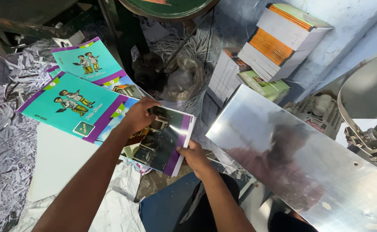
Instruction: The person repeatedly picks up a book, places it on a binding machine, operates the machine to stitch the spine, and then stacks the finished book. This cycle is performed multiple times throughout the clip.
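Observation:
My left hand point(139, 115) grips the upper left edge of a thin stack of printed book covers point(165, 139), dark photo side up with a purple border. My right hand point(193, 154) holds the same stack at its lower right edge. Just left of it lie spread teal covers point(74, 109) with a cartoon of two children and purple trim, and another teal cover point(87, 60) sits farther back.
A shiny metal sheet point(291, 159) slopes across the right. Stacks of bound books point(278, 38) lean on the blue wall. White paper shreds point(4, 146) cover the floor at left. A machine part point(369, 137) stands at far right. A crumpled plastic bag point(182, 79) lies behind.

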